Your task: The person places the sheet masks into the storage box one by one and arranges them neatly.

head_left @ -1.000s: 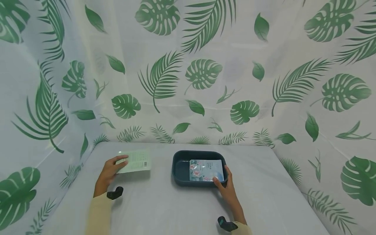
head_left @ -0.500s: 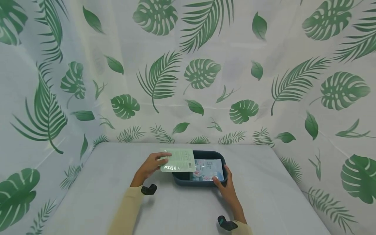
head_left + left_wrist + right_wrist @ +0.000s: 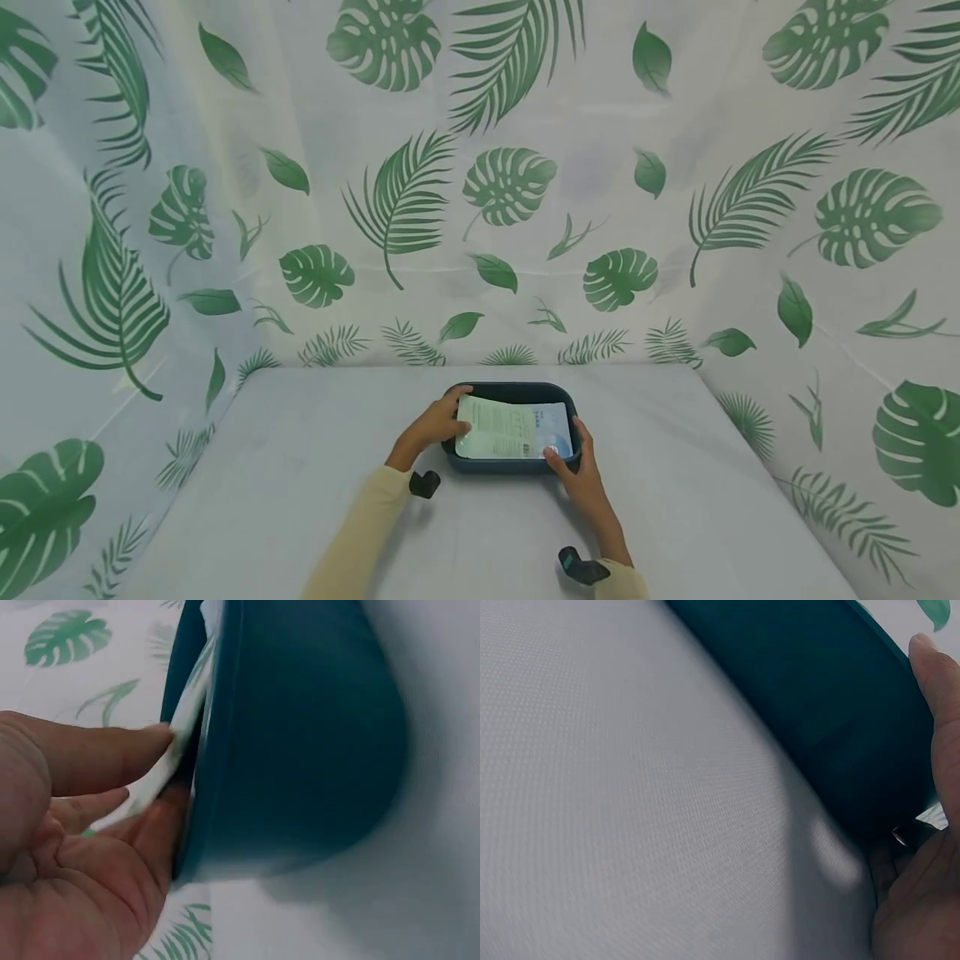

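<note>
A dark teal basin (image 3: 498, 467) stands in the middle of the table, seen closely from its side in the left wrist view. My left hand (image 3: 433, 423) is at its left end and pinches the edge of a pale green sachet (image 3: 493, 429), thumb above and fingers beneath. The sachet lies tilted inside the basin, over the left part of a light blue sachet (image 3: 553, 427). At the right front corner, my right hand (image 3: 583, 477) grips the basin wall (image 3: 832, 712), thumb over the rim and fingers along the outside.
A white cloth covers the table (image 3: 480, 542). White curtains (image 3: 585, 192) with green leaf prints hang behind it and on both sides. Each wrist wears a small black device (image 3: 424, 484) near the sleeve.
My left hand has carried the green sachet rightward from the table's left side and down into the basin, covering part of the blue sachet. The right hand keeps its grip on the basin.
</note>
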### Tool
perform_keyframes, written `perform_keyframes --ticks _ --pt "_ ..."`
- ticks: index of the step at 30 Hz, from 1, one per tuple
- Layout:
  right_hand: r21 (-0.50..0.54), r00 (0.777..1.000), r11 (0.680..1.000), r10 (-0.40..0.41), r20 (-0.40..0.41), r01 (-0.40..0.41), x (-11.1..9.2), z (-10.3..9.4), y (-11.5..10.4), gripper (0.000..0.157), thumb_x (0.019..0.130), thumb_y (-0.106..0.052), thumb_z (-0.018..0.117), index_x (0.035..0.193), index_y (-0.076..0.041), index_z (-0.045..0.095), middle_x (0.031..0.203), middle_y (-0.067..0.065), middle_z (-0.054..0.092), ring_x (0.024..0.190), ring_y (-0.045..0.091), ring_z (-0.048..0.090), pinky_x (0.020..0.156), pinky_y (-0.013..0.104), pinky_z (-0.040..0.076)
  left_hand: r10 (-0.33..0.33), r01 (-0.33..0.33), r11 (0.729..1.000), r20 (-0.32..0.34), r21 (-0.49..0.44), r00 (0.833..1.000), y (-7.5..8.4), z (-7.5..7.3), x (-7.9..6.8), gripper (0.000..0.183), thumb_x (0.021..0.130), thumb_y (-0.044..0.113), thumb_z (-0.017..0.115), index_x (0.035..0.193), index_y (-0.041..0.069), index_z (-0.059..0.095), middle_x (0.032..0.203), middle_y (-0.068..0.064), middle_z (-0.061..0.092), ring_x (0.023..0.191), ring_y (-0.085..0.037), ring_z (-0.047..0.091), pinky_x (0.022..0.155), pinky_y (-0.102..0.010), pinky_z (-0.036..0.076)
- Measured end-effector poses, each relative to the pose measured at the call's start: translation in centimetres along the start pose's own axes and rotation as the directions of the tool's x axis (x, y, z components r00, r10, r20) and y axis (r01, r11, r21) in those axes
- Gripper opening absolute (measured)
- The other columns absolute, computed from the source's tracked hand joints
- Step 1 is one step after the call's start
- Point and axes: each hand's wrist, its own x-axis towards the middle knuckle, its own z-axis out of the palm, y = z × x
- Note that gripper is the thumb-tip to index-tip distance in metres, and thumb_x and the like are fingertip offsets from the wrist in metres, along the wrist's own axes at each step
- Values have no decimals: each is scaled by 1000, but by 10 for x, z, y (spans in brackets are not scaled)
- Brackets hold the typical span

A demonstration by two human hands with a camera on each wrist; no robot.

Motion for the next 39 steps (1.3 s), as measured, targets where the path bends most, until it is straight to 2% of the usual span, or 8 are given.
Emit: perform_keyframes --ticks 5,14,18,21,25,29,32,39 --pt "0 1000 1000 12 6 -12 1 0 0 89 91 -48 64 157 -30 6 165 14 4 151 41 4 115 67 9 -56 52 978 17 202 998 10 15 6 74 91 17 70 152 6 29 147 -24 46 130 -39 50 105 -53 41" --pt "0 1000 1000 4 2 -4 -1 2 2 89 90 -49 64 156 -30 7 165 14 6 151 42 5 115 67 10 -75 54 979 102 194 992 13 39 8 70 95 21 62 151 1 24 146 -25 44 131 -38 49 109 -51 37" --pt "-5 1000 1000 5 4 -5 0 1 2 89 91 -50 63 156 -31 6 165 13 5 151 42 5 114 67 10 -55 54 976 -2 212 998 15 44 7 61 96 17 60 146 -1 31 135 -26 54 118 -36 58 100 -50 45" --pt "4 1000 1000 2 0 -2 0 1 2 88 91 -49 63 156 -32 6 165 13 5 151 42 4 114 67 10 -22 52 974 -139 222 990 15 48 6 46 95 11 57 136 -5 43 112 -22 65 91 -27 64 76 -40 52" --pt "4 1000 1000 -8 -3 8 0 1 3 88 91 -47 64 156 -30 8 165 15 6 151 43 5 114 67 10 22 31 978 -247 207 969 13 54 4 32 95 6 56 124 -5 54 87 -14 65 67 -17 55 55 -29 42" --pt "4 1000 1000 -10 -4 10 0 0 3 89 91 -47 65 156 -28 8 165 15 6 151 42 5 115 66 11 65 -13 976 -230 219 971 12 55 1 29 95 10 58 122 -1 57 107 -19 69 88 -25 66 71 -37 53" --pt "10 1000 1000 -4 -3 4 1 -1 2 90 90 -49 64 156 -30 6 165 14 6 151 41 5 115 65 11 73 -30 975 -189 222 979 14 53 1 32 96 13 58 126 1 56 124 -22 65 107 -30 65 87 -46 52" --pt "28 1000 1000 -13 6 13 1 0 0 89 91 -47 65 156 -29 7 165 14 6 151 40 5 116 64 11 63 -10 978 -256 206 965 13 54 3 31 96 11 58 125 1 57 116 -20 68 97 -27 66 82 -45 53"
